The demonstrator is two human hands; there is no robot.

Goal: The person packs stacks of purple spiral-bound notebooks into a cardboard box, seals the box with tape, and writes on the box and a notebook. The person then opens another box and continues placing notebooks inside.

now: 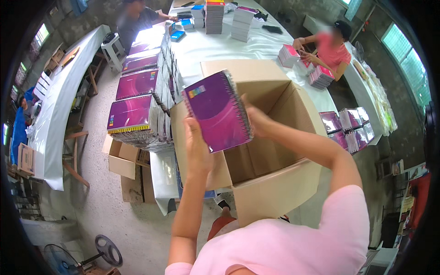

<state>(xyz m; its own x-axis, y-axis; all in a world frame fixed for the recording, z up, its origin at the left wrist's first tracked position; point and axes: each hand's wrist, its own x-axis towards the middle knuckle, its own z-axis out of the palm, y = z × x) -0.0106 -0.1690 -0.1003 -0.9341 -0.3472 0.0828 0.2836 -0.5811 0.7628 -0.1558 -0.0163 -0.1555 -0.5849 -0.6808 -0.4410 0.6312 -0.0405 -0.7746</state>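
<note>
A stack of purple spiral notebooks (218, 111) is held up over an open brown cardboard box (279, 181). My left hand (197, 145) grips the stack's lower left edge. My right hand (255, 120) holds its right side, by the spiral binding. The stack is tilted, cover toward me, above the box's left flap. The box's inside is mostly hidden by the stack and my arms.
Rows of purple notebook stacks (137, 114) line the white table (238, 48) to my left. More stacks (348, 126) lie to the right. One person (327, 50) handles pink notebooks at the far right, another person (135, 20) stands at the far end. A smaller open box (121, 158) sits on the floor.
</note>
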